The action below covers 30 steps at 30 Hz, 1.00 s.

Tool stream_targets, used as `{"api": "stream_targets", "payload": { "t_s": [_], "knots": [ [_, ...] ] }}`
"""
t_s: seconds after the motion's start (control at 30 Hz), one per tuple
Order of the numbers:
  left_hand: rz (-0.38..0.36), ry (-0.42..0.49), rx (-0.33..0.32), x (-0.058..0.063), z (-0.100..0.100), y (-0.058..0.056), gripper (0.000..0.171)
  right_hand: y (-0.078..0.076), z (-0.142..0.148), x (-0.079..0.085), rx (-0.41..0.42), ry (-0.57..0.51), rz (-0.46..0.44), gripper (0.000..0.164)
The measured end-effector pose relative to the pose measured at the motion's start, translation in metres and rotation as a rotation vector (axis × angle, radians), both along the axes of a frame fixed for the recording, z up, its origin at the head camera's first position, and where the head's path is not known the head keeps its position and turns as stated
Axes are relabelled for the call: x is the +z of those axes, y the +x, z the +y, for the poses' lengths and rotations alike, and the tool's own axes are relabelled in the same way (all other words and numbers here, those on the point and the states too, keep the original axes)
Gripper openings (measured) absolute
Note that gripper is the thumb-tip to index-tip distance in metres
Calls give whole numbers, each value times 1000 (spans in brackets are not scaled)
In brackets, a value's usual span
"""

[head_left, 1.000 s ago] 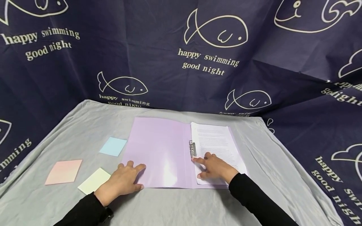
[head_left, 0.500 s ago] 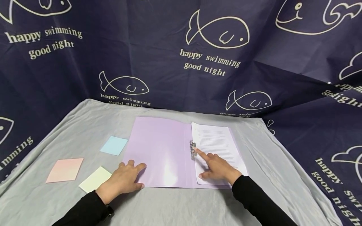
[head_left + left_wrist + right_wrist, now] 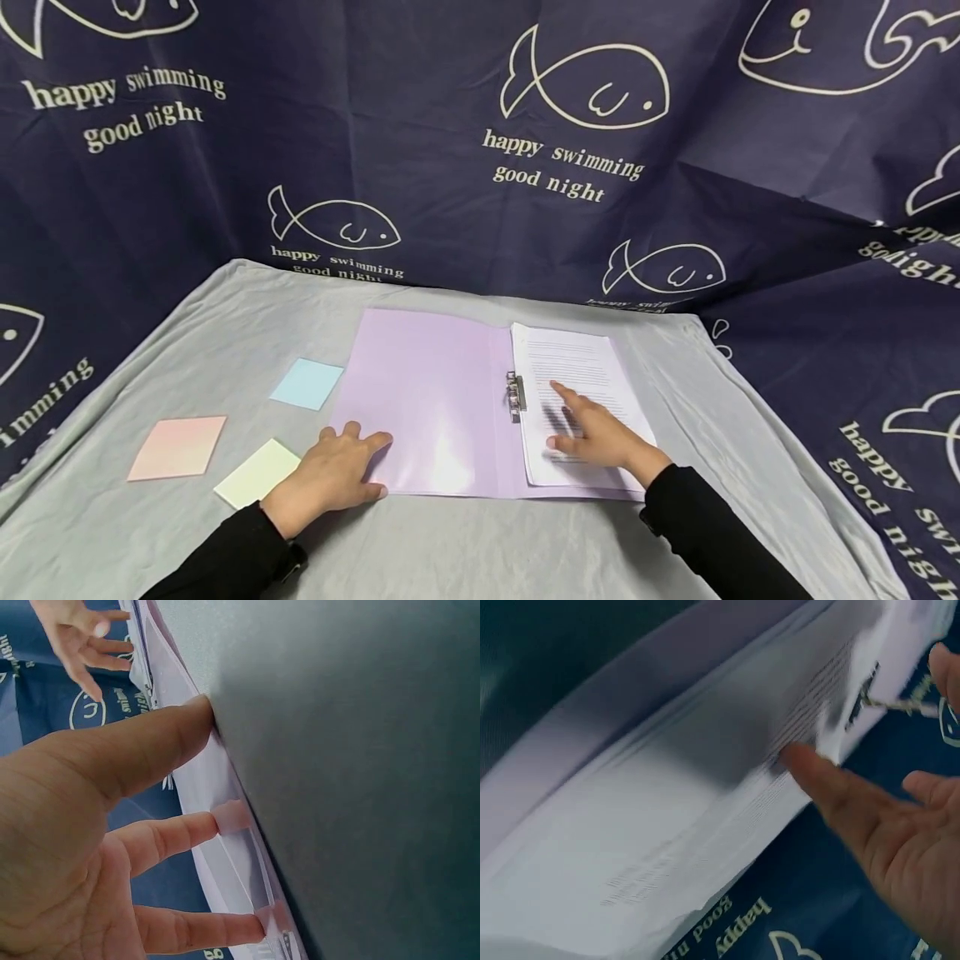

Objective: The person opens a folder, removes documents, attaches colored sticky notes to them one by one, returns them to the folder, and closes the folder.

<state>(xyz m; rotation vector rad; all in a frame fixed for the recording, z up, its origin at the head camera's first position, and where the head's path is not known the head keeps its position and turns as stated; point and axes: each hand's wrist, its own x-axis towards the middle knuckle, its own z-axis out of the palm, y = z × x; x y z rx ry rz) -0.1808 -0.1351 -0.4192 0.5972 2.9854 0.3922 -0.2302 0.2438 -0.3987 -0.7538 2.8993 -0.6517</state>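
Observation:
A light purple folder (image 3: 420, 392) lies spread flat on the cloth-covered table. On its right half sits a stack of printed paper (image 3: 570, 358), beside the metal clip (image 3: 515, 397) near the fold. My left hand (image 3: 333, 471) rests at the folder's lower left corner with fingers spread; in the left wrist view its fingertips touch the purple cover (image 3: 202, 776). Over the paper stack hovers my right hand (image 3: 600, 433), fingers extended and holding nothing. The right wrist view shows the same right hand (image 3: 900, 832) above the printed lines, with a shadow on the sheet.
Left of the folder lie a blue sticky note pad (image 3: 306, 383), a pink one (image 3: 177, 448) and a pale green one (image 3: 257, 473), the last close beside the left wrist. A dark blue curtain (image 3: 435, 125) with fish drawings hangs behind the grey tablecloth (image 3: 465, 546).
My right hand has moved from the clip's lower end up along the clip, then away to the right over the paper. My left hand stays at the folder's corner.

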Motion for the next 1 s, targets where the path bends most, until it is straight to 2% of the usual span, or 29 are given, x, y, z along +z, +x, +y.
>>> {"api": "stream_targets", "payload": {
  "t_s": [0.07, 0.17, 0.27, 0.33, 0.4, 0.5, 0.63, 0.77, 0.87, 1.0],
  "knots": [
    [3, -7, 4, 0, 0, 0, 63, 0, 7, 4, -84, -18, 55, 77],
    [9, -10, 3, 1, 0, 0, 63, -2, 22, 10, -274, -12, 82, 69],
    [11, -21, 0, 2, 0, -1, 63, -2, 41, 18, -459, 33, 15, 71],
    [9, -32, 2, 2, 0, -1, 63, 0, 53, 21, -536, 74, -49, 76],
    [8, -41, 4, 2, -1, -1, 64, 2, 65, 23, -570, 95, -113, 73],
    [10, -44, 6, 0, -2, -2, 64, 5, 77, 20, -576, 83, -204, 60],
    [14, -31, 9, -1, -3, -2, 64, 7, 85, 10, -586, 3, -318, 48],
    [10, -13, 9, -1, -2, -2, 63, 5, 86, -2, -651, -124, -428, 40],
    [3, 0, 6, -1, -2, -1, 63, 4, 89, -8, -703, -217, -472, 40],
    [-2, 5, 6, -1, -3, -2, 63, 0, 94, -11, -726, -281, -464, 43]
  ]
}}
